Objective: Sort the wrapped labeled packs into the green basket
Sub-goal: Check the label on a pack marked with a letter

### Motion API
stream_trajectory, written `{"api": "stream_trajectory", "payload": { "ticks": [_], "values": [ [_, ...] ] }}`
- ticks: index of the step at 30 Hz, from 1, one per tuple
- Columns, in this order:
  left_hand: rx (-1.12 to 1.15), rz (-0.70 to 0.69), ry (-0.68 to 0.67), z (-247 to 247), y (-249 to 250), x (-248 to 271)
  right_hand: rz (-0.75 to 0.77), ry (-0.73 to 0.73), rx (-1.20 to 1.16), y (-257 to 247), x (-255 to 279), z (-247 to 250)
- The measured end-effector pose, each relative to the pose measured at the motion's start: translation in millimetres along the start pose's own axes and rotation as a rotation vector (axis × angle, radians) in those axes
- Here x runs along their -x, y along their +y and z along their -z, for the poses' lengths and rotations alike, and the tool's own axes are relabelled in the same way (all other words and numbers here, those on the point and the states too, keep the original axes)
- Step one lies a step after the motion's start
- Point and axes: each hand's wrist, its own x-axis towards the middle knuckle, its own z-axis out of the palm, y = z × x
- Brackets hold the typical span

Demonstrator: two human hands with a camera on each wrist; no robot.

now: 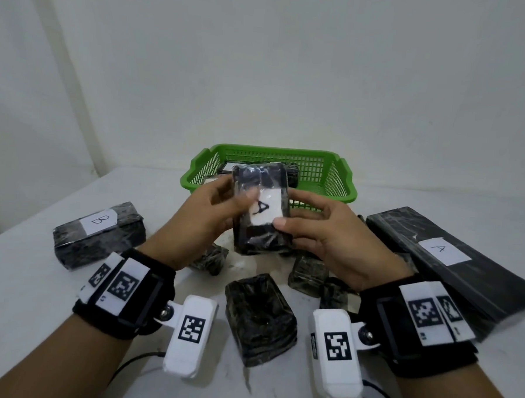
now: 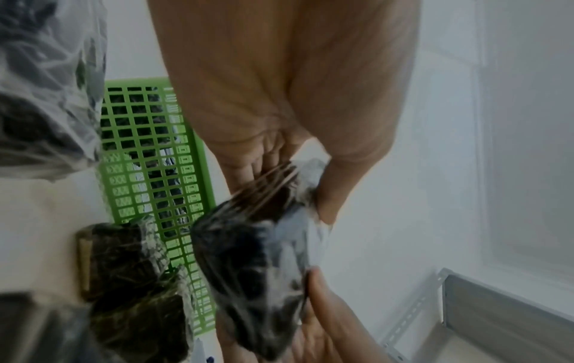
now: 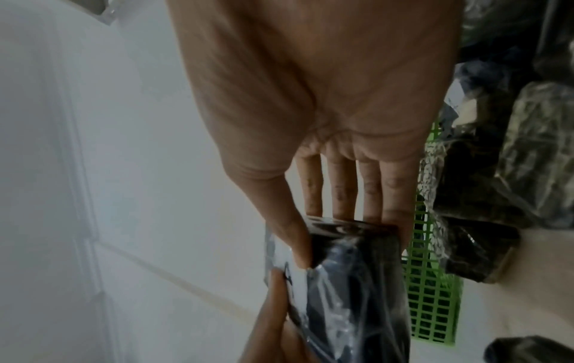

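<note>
A black wrapped pack (image 1: pixel 262 209) with a white label marked A is held up over the table, in front of the green basket (image 1: pixel 341 184). My left hand (image 1: pixel 221 205) grips its left side, thumb on the label. My right hand (image 1: pixel 311 222) grips its right side, thumb on the label's lower edge. The pack (image 2: pixel 257 270) shows in the left wrist view under my left hand (image 2: pixel 279 147), and the pack (image 3: pixel 351 282) shows in the right wrist view between thumb and fingers of my right hand (image 3: pixel 326 172). The basket holds a few dark packs.
A pack labelled B (image 1: pixel 98 233) lies at the left. A long flat pack labelled A (image 1: pixel 452 263) lies at the right. Several small wrapped packs, one of them (image 1: pixel 261 317) close to me, sit on the white table (image 1: pixel 22 292) below my hands. A wall stands behind the basket.
</note>
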Motion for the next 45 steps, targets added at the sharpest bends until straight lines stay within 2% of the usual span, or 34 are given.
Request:
{"api": "stream_trajectory", "payload": {
  "ticks": [3, 6, 11, 14, 18, 20, 23, 28, 31, 33, 37, 42, 45],
  "values": [
    [-0.115, -0.066, 0.035, 3.5, -2.8, 1.5, 0.037, 0.023, 0.052, 0.3, 0.3, -3.1],
    [-0.136, -0.126, 0.042, 1.4, 1.5, 4.4, -0.01, 0.004, 0.036, -2.4, 0.7, -5.0],
    [-0.226, -0.175, -0.037, -2.5, 3.4, 6.4, -0.118, -0.029, -0.023, -6.0, 4.5, -6.0],
    [-0.261, -0.192, -0.081, -1.2, 2.7, 5.3, -0.079, -0.012, -0.056, -7.6, 5.8, -6.5],
    [-0.219, -0.01, -0.194, 3.8, 2.6, 6.9, 0.003, -0.008, -0.083, -9.4, 7.1, -6.3],
    [-0.189, 0.052, -0.183, 1.8, -0.1, 6.2, 0.025, -0.038, -0.073, -7.8, 6.6, -5.1],
    [-0.122, 0.052, -0.141, -1.3, -3.9, 3.2, 0.046, -0.09, -0.082, -5.9, 4.8, -5.2],
    [-0.023, 0.034, -0.25, -3.1, -3.1, 5.3, 0.065, -0.05, -0.098, -4.4, 1.3, -8.4],
    [-0.032, 0.041, -0.184, -2.9, -3.1, 3.2, 0.058, -0.033, -0.107, -3.0, -0.9, -6.8],
    [0.02, 0.047, -0.134, -1.5, -2.4, 2.8, 0.074, -0.089, -0.127, -2.2, -0.8, -6.3],
    [0.058, 0.088, -0.177, -0.3, -0.2, 7.0, 0.119, -0.096, -0.113, 0.3, -3.0, -5.0],
    [0.1, 0.139, -0.084, -0.2, 2.3, 4.5, 0.122, -0.09, 0.031, 7.4, -7.5, 5.0],
    [0.202, 0.198, -0.108, 1.1, 4.6, 3.8, 0.158, -0.048, 0.092, 10.6, -8.4, 7.5]
  ]
}}
